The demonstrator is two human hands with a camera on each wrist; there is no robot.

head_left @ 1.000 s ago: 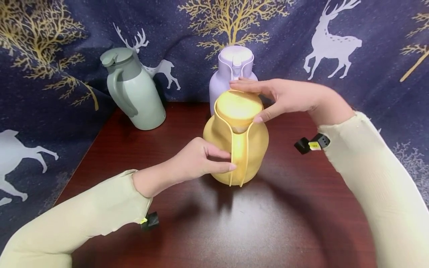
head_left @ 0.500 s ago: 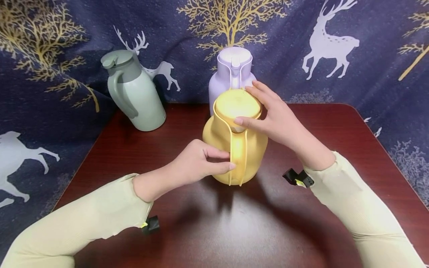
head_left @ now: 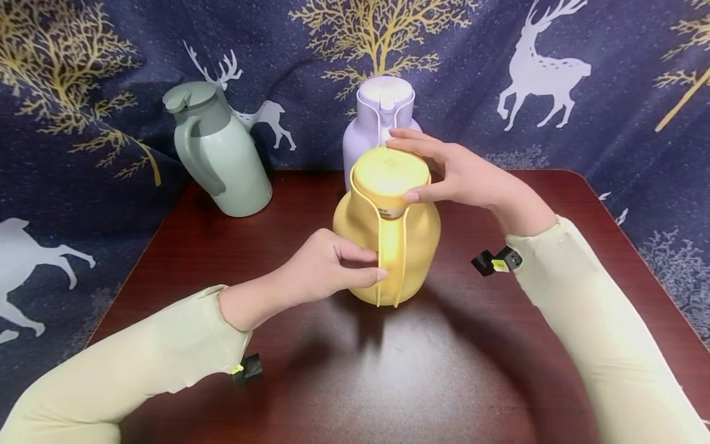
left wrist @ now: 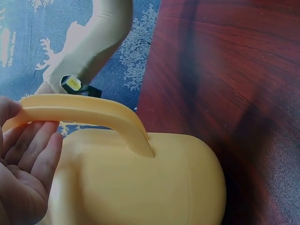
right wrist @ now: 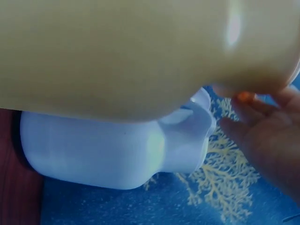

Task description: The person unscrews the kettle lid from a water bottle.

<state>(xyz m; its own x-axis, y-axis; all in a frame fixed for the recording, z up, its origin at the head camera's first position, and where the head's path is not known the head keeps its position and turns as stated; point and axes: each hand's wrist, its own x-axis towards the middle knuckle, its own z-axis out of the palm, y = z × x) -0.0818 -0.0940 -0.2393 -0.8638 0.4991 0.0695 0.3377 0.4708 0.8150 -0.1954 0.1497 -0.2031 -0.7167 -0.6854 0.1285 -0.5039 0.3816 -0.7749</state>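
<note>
A yellow thermos jug [head_left: 426, 246] stands upright at the middle of the table, its handle [head_left: 392, 259] facing me. My left hand [head_left: 310, 271] holds that handle from the left, the thumb on its outer face and the fingers behind it, as the left wrist view confirms. Over the top, my right hand [head_left: 471, 172] grips the round yellow lid [head_left: 391, 176], thumb at the front right and fingers along the back. A pale band shows under the lid's front edge. In the right wrist view, the fingertips are partly hidden behind the yellow jug [right wrist: 117, 56].
Close behind the yellow jug stands a lavender thermos jug [head_left: 357, 145], partly covered by it. A pale green thermos jug [head_left: 230, 160] is at the back left of the dark red table [head_left: 183, 259]. A blue deer-print cloth [head_left: 316, 37] hangs behind.
The right hand first swung toward me around the lid, its wrist lowering, then swung partway back, fingers again reaching behind the lid. The left hand has kept its hold on the handle.
</note>
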